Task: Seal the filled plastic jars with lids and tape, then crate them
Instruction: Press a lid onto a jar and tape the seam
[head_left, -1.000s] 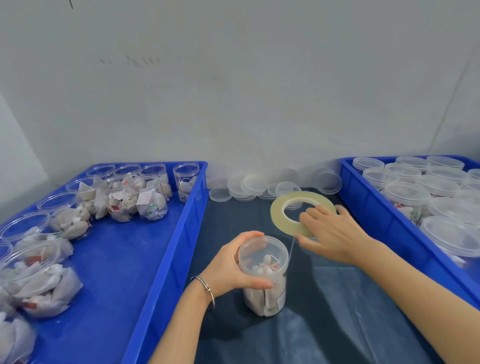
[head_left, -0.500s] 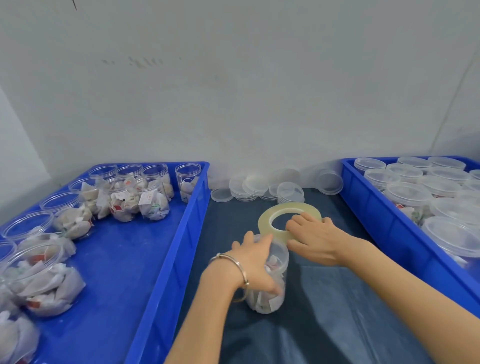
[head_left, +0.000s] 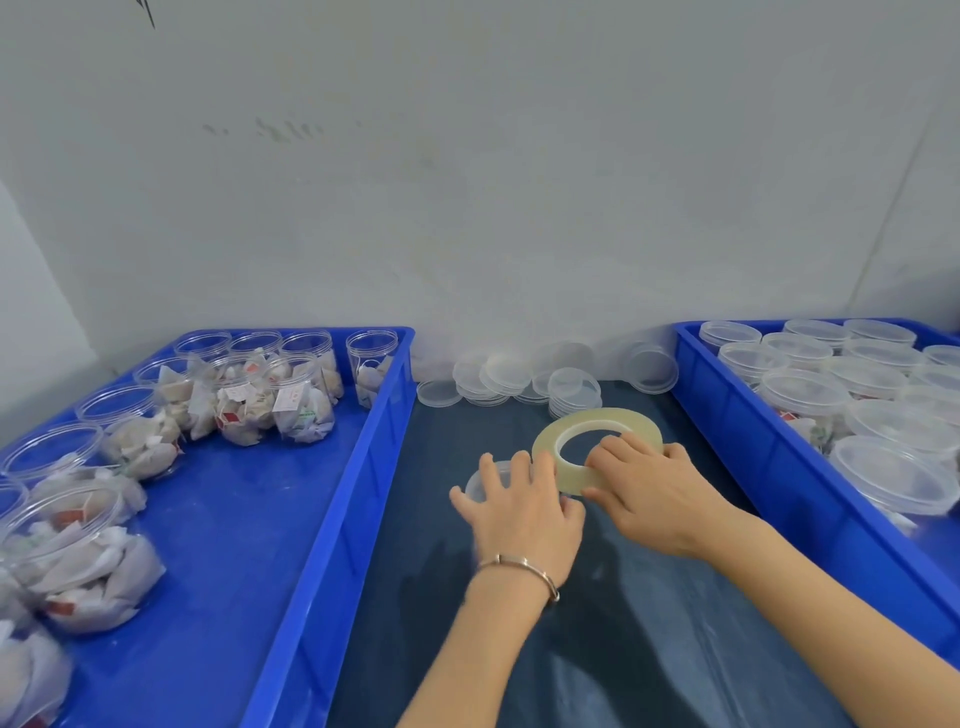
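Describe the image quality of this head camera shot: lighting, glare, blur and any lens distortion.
Head view: soft, even light with faint shadows; wide-angle bending curves the left crate and right crate outward; sheen on the dark table cover; the clear lids at the back look hazy; the left hand, right hand, tape roll and jar are fairly sharp.

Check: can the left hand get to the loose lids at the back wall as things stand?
Probably yes. The dark mat between the left hand and the loose lids holds nothing, but that hand grips the jar and must release it first.
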